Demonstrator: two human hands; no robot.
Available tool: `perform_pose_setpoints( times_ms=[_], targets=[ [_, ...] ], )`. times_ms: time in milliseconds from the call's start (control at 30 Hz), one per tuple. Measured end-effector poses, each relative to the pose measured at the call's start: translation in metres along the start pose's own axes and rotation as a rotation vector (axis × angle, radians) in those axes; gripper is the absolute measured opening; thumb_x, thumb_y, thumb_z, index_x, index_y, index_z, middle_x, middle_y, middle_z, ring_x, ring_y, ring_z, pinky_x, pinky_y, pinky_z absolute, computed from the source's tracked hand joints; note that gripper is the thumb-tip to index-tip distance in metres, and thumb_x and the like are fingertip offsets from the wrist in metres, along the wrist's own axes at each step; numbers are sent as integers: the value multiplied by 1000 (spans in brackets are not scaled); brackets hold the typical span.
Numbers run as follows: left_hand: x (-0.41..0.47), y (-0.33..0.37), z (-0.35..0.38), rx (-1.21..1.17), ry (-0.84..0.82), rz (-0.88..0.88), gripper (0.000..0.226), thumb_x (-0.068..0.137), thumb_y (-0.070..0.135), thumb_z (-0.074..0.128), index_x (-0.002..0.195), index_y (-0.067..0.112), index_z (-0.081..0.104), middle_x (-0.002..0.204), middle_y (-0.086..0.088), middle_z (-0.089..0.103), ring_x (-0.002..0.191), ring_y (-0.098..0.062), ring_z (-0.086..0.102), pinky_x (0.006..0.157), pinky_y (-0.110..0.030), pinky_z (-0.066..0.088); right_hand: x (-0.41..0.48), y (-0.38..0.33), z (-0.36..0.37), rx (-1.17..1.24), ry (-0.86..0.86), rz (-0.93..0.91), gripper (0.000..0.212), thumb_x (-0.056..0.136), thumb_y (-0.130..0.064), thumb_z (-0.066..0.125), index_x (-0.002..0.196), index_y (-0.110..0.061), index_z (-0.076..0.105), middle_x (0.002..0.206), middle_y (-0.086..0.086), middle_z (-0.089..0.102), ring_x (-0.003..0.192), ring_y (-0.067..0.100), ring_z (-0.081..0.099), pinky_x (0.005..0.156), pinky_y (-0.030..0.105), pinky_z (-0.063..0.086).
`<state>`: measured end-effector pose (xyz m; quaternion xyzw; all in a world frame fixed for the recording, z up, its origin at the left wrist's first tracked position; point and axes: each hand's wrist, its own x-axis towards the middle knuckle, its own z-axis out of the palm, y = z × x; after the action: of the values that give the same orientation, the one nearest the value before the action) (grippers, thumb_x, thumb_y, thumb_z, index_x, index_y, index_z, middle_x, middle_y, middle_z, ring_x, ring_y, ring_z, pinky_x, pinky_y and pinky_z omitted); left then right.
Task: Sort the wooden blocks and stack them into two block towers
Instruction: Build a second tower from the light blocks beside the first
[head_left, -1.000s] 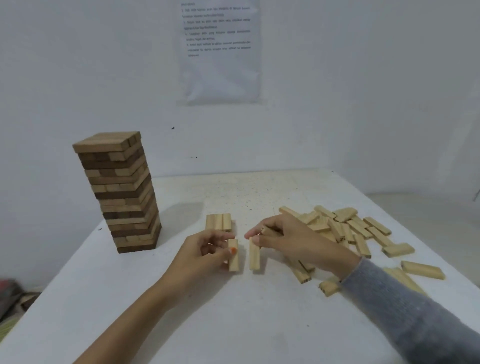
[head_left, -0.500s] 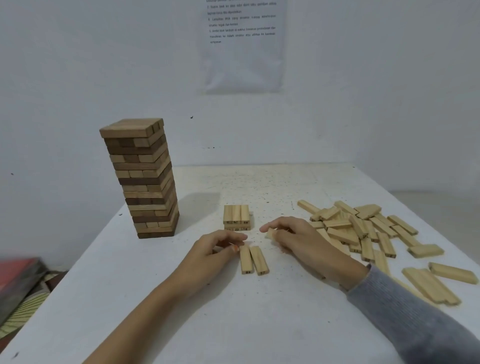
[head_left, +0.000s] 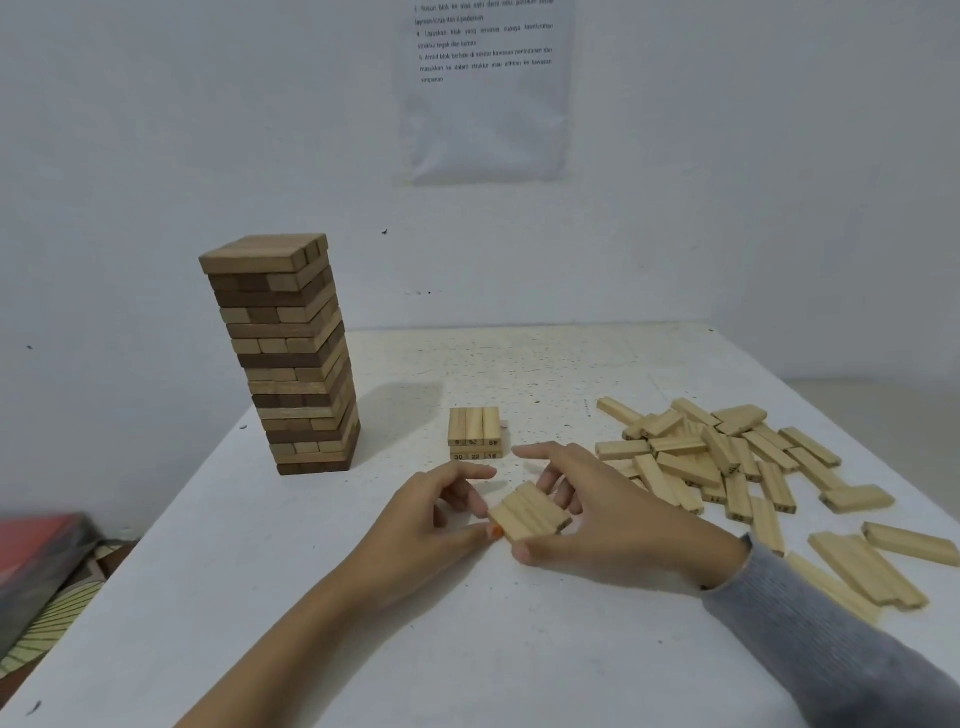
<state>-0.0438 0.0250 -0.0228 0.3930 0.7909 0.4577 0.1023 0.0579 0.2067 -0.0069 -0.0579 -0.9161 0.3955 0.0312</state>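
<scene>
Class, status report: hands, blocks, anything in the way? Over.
Left hand and right hand pinch a three-block row between them. Small stack just beyond, two layers. Nothing between; pile off right.

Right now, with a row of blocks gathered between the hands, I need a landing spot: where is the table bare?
Bare table lies between the tall tower and small stack, behind that stack to the wall, and across the near left corner. Right of the right hand, the loose pile crowds it.

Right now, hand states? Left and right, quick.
Left hand: holding the left end of the row of light blocks.
Right hand: holding the same row at its right end.
</scene>
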Motion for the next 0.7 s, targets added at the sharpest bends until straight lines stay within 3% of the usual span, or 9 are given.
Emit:
perform_pose_setpoints(
  times_ms=[133,233,300,367,433,500,533,633,700],
  targets=[
    [-3,1,1,211,16,17,50,77,48,74,121,34,53,107,20,52,107,2,38,84,-10,30,-1,0,-1,-55,5,-96,75,77,-24,68,137,-48,30,116,-23,50,108,-7,45,88,15,45],
    [-6,8,5,466,-1,50,76,66,80,39,129,38,45,115,30,34,114,8,23,88,-11,13,-1,0,0,-87,-21,-121,72,80,-25,63,139,-50,28,128,-26,50,126,-2,39,107,27,36],
    [-10,11,10,524,-25,23,84,66,79,24,137,35,37,126,26,29,120,8,14,91,-16,9,-7,-3,-1,-152,-50,-108,72,88,-29,59,146,-47,19,144,-22,35,138,2,24,116,29,25],
    [-18,14,17,575,-87,-24,80,80,71,24,148,28,19,149,16,14,136,4,-1,105,-22,2,-14,-2,-1,-309,-40,-74,75,96,-38,50,154,-32,2,156,-20,8,141,-5,-2,115,20,3],
    [-27,20,24,628,-157,-95,75,96,59,22,153,21,-7,159,11,-15,141,0,-22,116,-29,-8,-20,3,4,-516,-34,-35,77,100,-52,30,154,-19,-12,158,-14,-17,139,0,-25,113,21,-15],
    [-28,23,29,663,-184,-156,72,100,52,18,150,17,-20,155,6,-29,140,-3,-30,118,-31,-14,-23,9,15,-655,-11,-8,82,91,-62,2,152,-10,-13,158,1,-25,142,13,-32,116,30,-22],
    [-26,25,32,676,-183,-177,70,100,50,16,149,15,-22,155,4,-31,140,-5,-31,117,-31,-15,-23,11,20,-693,39,-9,86,88,-61,-5,153,-5,-4,160,7,-17,146,19,-25,117,35,-18],
    [-21,23,42,724,-171,-195,75,90,56,-2,148,13,-22,156,0,-29,141,-8,-29,114,-27,-18,-22,18,30,-797,146,-5,79,100,-46,1,137,5,48,148,20,42,142,33,31,110,48,15],
    [-20,23,48,728,-133,-167,94,66,59,-19,149,13,-21,157,0,-27,142,-8,-28,111,-26,-19,-21,21,34,-815,162,11,77,101,-43,3,130,5,57,140,19,52,136,31,43,106,51,21]
  ],
)
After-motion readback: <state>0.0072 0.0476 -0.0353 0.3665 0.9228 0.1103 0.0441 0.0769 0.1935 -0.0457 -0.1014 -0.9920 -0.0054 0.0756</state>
